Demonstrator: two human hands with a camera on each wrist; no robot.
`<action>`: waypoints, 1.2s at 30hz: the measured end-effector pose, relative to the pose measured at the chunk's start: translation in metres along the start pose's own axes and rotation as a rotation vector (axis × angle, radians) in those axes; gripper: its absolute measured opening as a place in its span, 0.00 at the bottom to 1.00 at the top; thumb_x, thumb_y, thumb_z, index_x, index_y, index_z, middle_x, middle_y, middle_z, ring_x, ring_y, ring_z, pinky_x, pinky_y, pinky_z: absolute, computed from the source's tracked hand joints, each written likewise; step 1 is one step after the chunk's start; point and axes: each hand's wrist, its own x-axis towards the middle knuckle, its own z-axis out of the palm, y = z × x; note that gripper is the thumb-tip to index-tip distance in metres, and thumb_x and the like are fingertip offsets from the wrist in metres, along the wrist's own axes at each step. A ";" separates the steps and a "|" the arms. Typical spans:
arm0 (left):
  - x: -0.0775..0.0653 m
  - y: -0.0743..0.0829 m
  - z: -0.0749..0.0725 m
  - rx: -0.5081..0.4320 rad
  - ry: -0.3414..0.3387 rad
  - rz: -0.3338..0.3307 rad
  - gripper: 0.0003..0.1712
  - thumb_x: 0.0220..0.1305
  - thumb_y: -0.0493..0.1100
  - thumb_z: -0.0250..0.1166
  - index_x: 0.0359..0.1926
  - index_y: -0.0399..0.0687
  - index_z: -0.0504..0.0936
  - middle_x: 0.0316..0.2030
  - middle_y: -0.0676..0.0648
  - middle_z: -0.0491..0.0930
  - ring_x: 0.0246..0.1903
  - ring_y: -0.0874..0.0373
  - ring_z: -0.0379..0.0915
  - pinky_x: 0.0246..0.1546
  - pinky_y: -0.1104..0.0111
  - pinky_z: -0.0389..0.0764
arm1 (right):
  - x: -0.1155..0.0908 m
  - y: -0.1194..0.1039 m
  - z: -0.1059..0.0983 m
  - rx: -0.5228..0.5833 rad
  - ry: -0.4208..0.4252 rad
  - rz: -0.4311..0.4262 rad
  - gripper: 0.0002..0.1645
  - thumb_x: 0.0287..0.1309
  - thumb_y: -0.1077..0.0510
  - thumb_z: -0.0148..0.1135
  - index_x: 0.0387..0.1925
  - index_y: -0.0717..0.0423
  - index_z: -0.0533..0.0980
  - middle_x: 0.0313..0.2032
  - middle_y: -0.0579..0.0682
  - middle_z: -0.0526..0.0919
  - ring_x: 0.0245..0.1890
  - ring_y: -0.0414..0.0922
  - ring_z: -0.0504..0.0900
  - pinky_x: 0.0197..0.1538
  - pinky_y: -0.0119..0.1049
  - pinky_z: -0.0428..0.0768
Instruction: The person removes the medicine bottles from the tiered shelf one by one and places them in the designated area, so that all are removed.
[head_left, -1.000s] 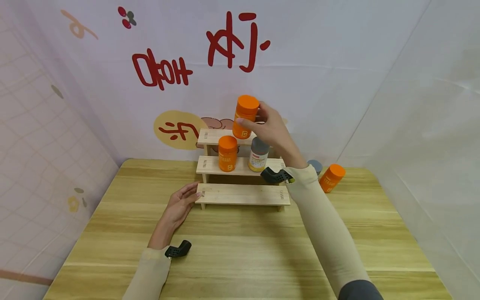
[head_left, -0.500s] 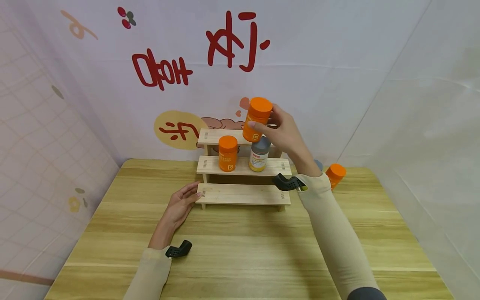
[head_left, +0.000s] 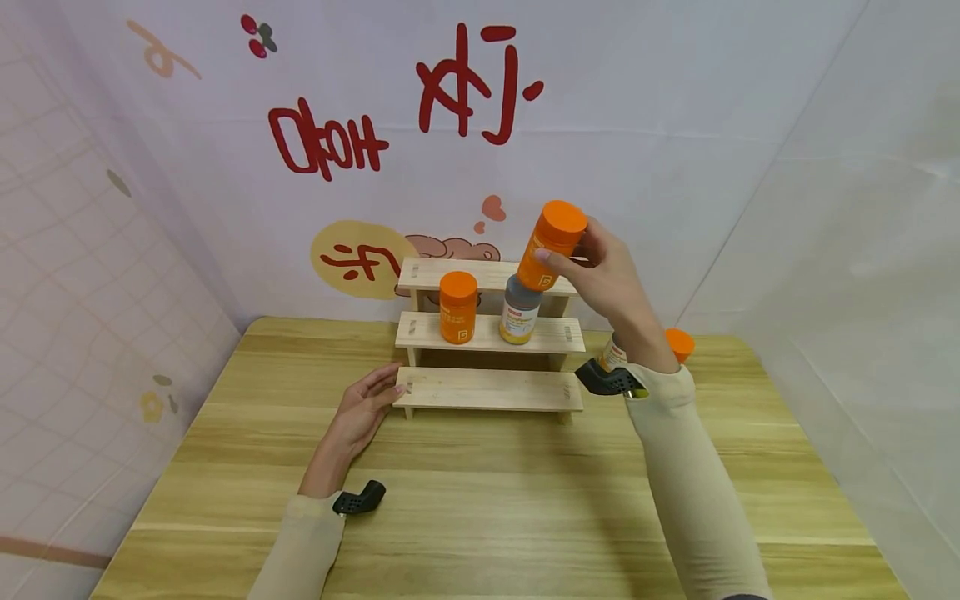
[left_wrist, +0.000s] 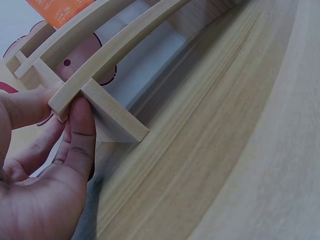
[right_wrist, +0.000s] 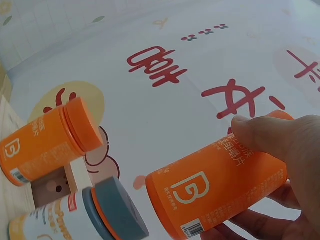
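Observation:
My right hand (head_left: 617,279) grips an orange supplement bottle (head_left: 553,239) above the right side of a three-step wooden display rack (head_left: 487,390). The bottle leans a little to the right, and its base overlaps the grey lid of a bottle behind it in the head view. On the middle step stand an orange bottle (head_left: 457,312) and this grey-lidded bottle (head_left: 519,321) with a white and yellow label. My left hand (head_left: 362,417) pinches the left end of the lowest step, thumb on top and fingers beneath, as the left wrist view (left_wrist: 65,105) shows.
Right of the rack, a white-labelled bottle (head_left: 612,354) and another orange-lidded bottle (head_left: 680,343) stand on the wooden table (head_left: 480,500), partly hidden by my right wrist. A printed white cloth wall (head_left: 637,167) rises close behind the rack.
My right hand has carried the orange bottle rightward and slightly down from over the top step, tilting it more. The left hand stays at the rack's lowest step.

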 end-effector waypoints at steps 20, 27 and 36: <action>0.004 -0.003 -0.002 0.008 0.014 -0.001 0.36 0.71 0.31 0.63 0.76 0.34 0.62 0.55 0.50 0.75 0.52 0.64 0.76 0.50 0.76 0.80 | -0.024 0.027 -0.031 0.007 0.055 0.042 0.34 0.64 0.45 0.71 0.69 0.37 0.71 0.64 0.48 0.80 0.62 0.43 0.79 0.65 0.40 0.76; 0.004 -0.003 0.000 0.005 0.008 0.007 0.37 0.70 0.31 0.64 0.76 0.33 0.61 0.54 0.50 0.74 0.51 0.64 0.76 0.49 0.76 0.80 | -0.033 0.039 -0.036 0.005 0.067 0.074 0.32 0.65 0.46 0.70 0.68 0.40 0.72 0.63 0.48 0.80 0.61 0.41 0.78 0.64 0.37 0.77; 0.003 -0.003 -0.002 0.014 0.008 -0.001 0.36 0.71 0.32 0.63 0.76 0.36 0.63 0.55 0.50 0.74 0.51 0.65 0.75 0.50 0.77 0.80 | -0.045 0.057 -0.042 0.004 0.081 0.097 0.32 0.65 0.45 0.69 0.68 0.40 0.71 0.63 0.48 0.79 0.61 0.40 0.78 0.63 0.34 0.76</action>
